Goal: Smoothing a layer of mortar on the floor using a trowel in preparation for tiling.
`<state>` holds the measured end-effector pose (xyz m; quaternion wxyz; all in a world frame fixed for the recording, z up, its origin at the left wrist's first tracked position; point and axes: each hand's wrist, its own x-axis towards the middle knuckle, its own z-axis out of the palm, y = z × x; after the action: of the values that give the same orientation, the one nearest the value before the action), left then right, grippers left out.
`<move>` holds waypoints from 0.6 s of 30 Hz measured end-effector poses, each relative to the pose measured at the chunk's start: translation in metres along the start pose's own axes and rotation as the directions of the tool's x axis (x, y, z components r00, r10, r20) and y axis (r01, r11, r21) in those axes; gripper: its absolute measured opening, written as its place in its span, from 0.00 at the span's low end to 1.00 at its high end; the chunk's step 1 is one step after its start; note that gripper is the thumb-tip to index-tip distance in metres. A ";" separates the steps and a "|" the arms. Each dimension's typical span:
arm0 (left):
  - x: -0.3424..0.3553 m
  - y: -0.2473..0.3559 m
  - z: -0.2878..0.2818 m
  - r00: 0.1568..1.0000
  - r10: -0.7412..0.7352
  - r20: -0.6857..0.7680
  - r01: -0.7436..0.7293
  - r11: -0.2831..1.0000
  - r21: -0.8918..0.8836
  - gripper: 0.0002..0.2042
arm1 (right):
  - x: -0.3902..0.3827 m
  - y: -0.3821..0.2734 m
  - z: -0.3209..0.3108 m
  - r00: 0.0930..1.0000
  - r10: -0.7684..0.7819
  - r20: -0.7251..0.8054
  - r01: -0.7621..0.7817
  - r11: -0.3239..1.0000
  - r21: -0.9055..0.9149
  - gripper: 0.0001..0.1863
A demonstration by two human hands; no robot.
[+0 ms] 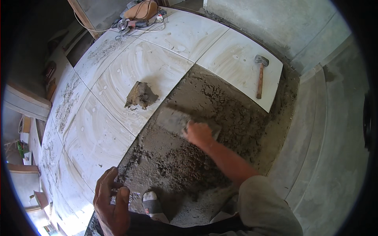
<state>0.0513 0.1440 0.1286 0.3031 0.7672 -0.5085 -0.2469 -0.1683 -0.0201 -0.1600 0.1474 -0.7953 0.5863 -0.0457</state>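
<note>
My right hand [198, 133] is closed round the handle of a flat rectangular trowel [170, 120], which is smeared with grey mortar. The blade lies on or just above the wet mortar bed [169, 151], close to the edge of the laid tiles; its right end is partly blurred. My left hand [112, 202] hangs in the air at the lower left, fingers loosely bent and apart, holding nothing. Ahead of it, a brown lump caked with mortar [140, 95] sits on a large white tile [138, 63]; its kind is unclear.
A mallet [261, 76] with a wooden handle lies on the far right tile. An angle grinder [136, 24], cables and a brown bag [141, 10] are at the back left. Bare walls [271, 23] border the far side. My sandalled foot [151, 202] stands in the mortar.
</note>
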 end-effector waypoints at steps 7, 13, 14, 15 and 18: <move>-0.009 0.013 -0.015 0.992 -0.109 0.062 0.101 0.987 0.124 0.24 | 0.060 0.082 -0.041 0.960 0.278 -0.035 -0.281 0.953 -0.117 0.24; -0.032 0.020 -0.025 0.966 -0.257 0.030 0.249 0.955 0.163 0.26 | 0.091 0.112 -0.062 0.941 0.336 -0.028 -0.337 0.937 -0.094 0.28; -0.037 0.017 -0.027 0.966 -0.260 0.009 0.255 0.953 0.161 0.27 | 0.094 0.116 -0.066 0.943 0.334 -0.017 -0.334 0.938 -0.098 0.28; -0.038 0.015 -0.029 0.965 -0.263 -0.010 0.261 0.952 0.159 0.28 | 0.100 0.120 -0.070 0.935 0.355 -0.027 -0.356 0.931 -0.085 0.29; -0.044 0.015 -0.034 0.951 -0.309 0.003 0.305 0.940 0.152 0.30 | 0.118 0.137 -0.067 0.940 0.340 -0.016 -0.340 0.937 -0.075 0.30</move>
<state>0.0496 0.1878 0.1661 0.1957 0.8543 -0.4039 -0.2624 -0.2739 -0.1804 -0.1477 0.1218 -0.6871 0.7163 0.0019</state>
